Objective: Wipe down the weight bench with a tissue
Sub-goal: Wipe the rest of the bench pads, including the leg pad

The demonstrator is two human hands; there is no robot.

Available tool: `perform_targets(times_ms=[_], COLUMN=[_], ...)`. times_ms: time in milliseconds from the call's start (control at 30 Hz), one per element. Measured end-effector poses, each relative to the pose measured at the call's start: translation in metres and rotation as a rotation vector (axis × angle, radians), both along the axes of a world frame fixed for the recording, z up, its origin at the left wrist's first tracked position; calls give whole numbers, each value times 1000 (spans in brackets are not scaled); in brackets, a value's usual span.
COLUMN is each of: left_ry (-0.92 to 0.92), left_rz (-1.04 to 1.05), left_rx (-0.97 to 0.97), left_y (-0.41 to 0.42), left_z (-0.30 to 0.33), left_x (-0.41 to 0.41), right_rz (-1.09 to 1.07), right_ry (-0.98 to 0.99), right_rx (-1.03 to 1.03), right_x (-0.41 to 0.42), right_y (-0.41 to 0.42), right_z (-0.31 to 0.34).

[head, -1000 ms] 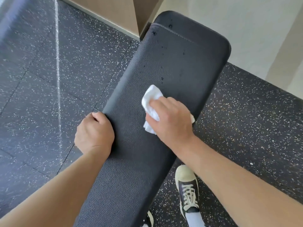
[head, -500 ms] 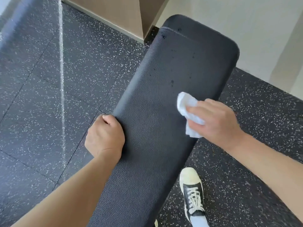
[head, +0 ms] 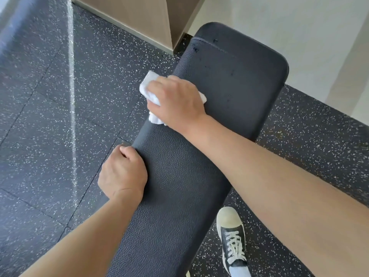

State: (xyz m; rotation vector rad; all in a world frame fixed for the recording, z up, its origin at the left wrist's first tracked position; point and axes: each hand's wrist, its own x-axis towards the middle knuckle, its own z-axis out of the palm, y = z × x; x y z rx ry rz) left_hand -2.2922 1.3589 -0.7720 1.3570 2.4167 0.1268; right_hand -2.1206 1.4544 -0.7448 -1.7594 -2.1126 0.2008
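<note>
A long black padded weight bench (head: 235,80) runs from the bottom centre up to the right, with small dark droplets on its far end. My right hand (head: 177,100) presses a crumpled white tissue (head: 148,87) onto the bench's left edge, with part of the tissue sticking out past that edge. My left hand (head: 122,174) is closed over the same left edge, nearer to me, its fingers curled around the pad's side.
Dark speckled rubber flooring (head: 50,116) surrounds the bench. A beige wall corner (head: 155,23) stands just beyond the bench's far left. A pale wall (head: 299,27) lies behind the far end. My black-and-white sneaker (head: 232,234) stands on the floor right of the bench.
My right hand has swept the tissue from the bench's right edge across to its left edge. The left hand has kept its grip on the left edge.
</note>
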Motion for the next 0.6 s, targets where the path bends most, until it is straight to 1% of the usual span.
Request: perform_targets(times_ms=[100, 133, 233, 333, 400, 467, 600], left_ry=[7, 12, 21, 18, 24, 29, 37], left_rz=[-1, 1, 3, -4, -11, -19, -33], left_rx=[4, 2, -11, 1, 18, 27, 19], left_y=[0, 0, 0, -1, -2, -1, -2], left_z=[-1, 0, 0, -2, -4, -4, -3], left_x=[0, 0, 0, 0, 0, 0, -1], right_rz=[70, 102, 157, 151, 121, 28, -188], right_ry=[71, 65, 19, 20, -4, 6, 77], right_rx=[137, 148, 116, 113, 167, 208, 145], right_x=[27, 42, 103, 140, 136, 117, 66], right_y=[-40, -61, -118, -142, -135, -113, -41], right_z=[-6, -8, -16, -21, -25, -25, -14])
